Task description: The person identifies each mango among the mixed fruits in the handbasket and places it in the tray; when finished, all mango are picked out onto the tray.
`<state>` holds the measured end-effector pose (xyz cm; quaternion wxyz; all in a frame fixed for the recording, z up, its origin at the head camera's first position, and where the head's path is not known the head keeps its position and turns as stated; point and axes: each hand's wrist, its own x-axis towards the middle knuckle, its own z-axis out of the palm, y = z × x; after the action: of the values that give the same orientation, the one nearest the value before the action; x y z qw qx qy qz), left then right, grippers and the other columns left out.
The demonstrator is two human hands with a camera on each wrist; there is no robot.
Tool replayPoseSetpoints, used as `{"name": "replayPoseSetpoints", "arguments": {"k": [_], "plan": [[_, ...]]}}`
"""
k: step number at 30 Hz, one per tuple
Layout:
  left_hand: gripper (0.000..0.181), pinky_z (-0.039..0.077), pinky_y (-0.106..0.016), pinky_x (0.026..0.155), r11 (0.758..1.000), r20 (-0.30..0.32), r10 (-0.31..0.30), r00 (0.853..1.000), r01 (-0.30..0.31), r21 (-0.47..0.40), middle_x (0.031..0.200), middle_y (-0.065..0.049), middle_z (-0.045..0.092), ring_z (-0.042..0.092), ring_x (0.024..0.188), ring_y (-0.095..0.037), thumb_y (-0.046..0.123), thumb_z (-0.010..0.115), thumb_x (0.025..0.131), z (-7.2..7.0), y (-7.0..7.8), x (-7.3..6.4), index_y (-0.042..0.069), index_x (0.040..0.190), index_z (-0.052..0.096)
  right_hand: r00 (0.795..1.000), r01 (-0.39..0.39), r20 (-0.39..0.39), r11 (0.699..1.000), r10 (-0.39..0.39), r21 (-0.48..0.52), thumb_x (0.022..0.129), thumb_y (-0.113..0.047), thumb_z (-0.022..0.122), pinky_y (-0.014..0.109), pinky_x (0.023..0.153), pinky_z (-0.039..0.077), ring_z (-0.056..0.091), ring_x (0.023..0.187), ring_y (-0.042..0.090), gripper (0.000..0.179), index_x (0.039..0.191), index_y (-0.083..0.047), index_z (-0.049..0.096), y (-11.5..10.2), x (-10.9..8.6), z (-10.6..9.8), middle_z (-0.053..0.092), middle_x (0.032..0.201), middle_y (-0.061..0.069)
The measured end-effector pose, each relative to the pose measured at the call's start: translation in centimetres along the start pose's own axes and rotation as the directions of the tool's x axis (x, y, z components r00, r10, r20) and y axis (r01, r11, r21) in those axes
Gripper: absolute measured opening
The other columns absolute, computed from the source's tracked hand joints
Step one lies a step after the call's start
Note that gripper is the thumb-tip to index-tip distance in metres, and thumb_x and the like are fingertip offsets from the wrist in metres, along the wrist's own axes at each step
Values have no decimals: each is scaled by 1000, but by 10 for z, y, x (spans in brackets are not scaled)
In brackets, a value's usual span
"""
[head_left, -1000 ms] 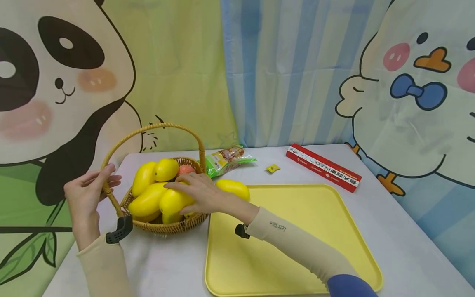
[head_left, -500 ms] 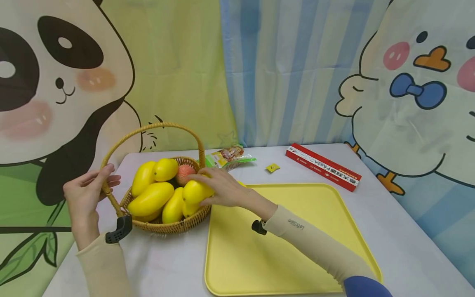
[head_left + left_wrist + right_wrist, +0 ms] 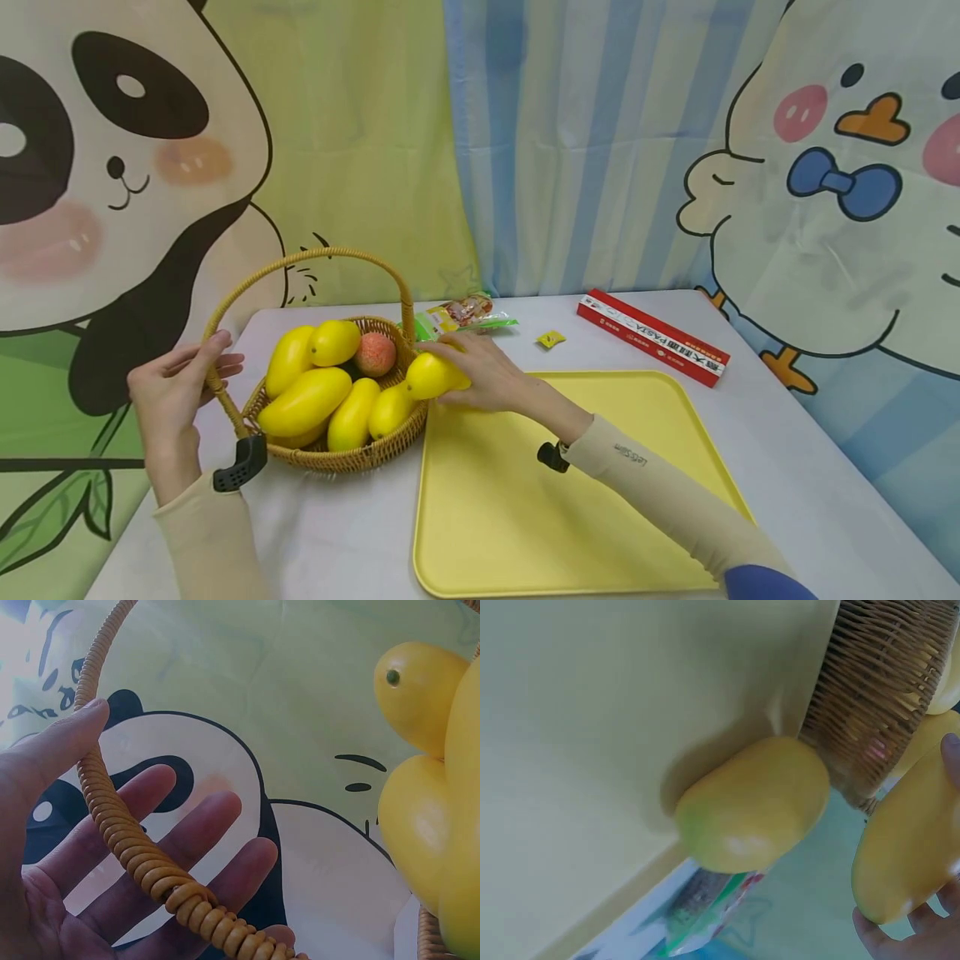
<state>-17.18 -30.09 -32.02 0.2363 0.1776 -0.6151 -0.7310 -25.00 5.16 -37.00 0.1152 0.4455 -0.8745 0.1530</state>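
Note:
My left hand (image 3: 174, 387) is at the wicker basket's handle (image 3: 311, 254). In the left wrist view its thumb touches the handle while the fingers spread behind it, fairly straight. A mango (image 3: 435, 377) is in the grip of my right hand (image 3: 483, 371), raised just past the right rim of the basket (image 3: 367, 458). Several more yellow mangoes (image 3: 306, 402) lie in the basket beside a round reddish fruit (image 3: 375, 354). The right wrist view shows another mango (image 3: 754, 806) lying on the yellow tray (image 3: 577, 500); in the head view my right hand hides it.
Behind the basket lies a green-and-clear food bag (image 3: 461, 315). A small yellow packet (image 3: 551, 339) and a long red pasta box (image 3: 652, 337) sit along the table's back. Printed curtains (image 3: 570, 150) hang behind the white table.
My right hand has carried the mango rightward out of the basket to the tray's near-left corner area, uncovering the reddish fruit. My left hand stays at the handle.

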Motion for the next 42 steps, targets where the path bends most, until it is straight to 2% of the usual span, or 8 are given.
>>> {"name": "replayPoseSetpoints", "arguments": {"k": [4, 10, 19, 23, 35, 42], "plan": [[17, 54, -15, 55, 1000, 1, -1, 1000, 1, -2, 66, 2, 72, 69, 55, -10, 26, 84, 74, 0, 1, 0, 12, 83, 78, 1000, -5, -29, 1000, 5, -2, 79, -34, 78, 48, 101, 41, 50, 121, 28, 71, 141, -19, 46, 9, -9, -2, 53, 128, 8], [17, 54, -15, 55, 1000, 5, -6, 1000, 6, -1, 66, 3, 72, 69, 55, -10, 26, 83, 74, -2, 1, -1, 13, 84, 78, 998, -15, -63, 1000, 15, -2, 78, -33, 81, 53, 105, 37, 48, 125, 31, 73, 141, -17, 47, 20, -20, -5, 53, 133, 10], [15, 54, -15, 55, 1000, 8, 4, 1000, -4, -4, 65, 3, 72, 69, 54, -10, 25, 83, 74, -1, 1, -1, 13, 81, 78, 994, -97, -42, 995, 97, 11, 78, -32, 80, 49, 95, 42, 45, 128, 29, 76, 144, -25, 42, 33, -34, -7, 49, 138, 7], [15, 53, -15, 55, 1000, 7, -3, 1000, 3, -1, 65, 3, 72, 69, 54, -10, 26, 84, 74, -1, 2, -2, 13, 81, 78, 992, -121, -34, 993, 121, 8, 79, -32, 80, 48, 91, 44, 46, 126, 29, 77, 145, -25, 41, 37, -38, -8, 49, 138, 9], [16, 53, -14, 55, 1000, -3, -13, 1000, 13, 13, 65, 4, 72, 69, 54, -10, 28, 84, 74, -1, 2, -3, 15, 81, 77, 984, -167, -52, 986, 168, 7, 78, -30, 80, 52, 98, 42, 48, 123, 33, 75, 143, -17, 44, 51, -56, -9, 50, 136, 12], [16, 53, -15, 55, 1000, 1, -8, 1000, 8, 3, 65, 3, 72, 69, 54, -10, 27, 83, 74, 0, 2, -3, 14, 81, 78, 974, -219, -54, 976, 219, -6, 77, -30, 82, 52, 95, 43, 52, 115, 31, 77, 143, -22, 43, 61, -67, -9, 53, 129, 12]]}}
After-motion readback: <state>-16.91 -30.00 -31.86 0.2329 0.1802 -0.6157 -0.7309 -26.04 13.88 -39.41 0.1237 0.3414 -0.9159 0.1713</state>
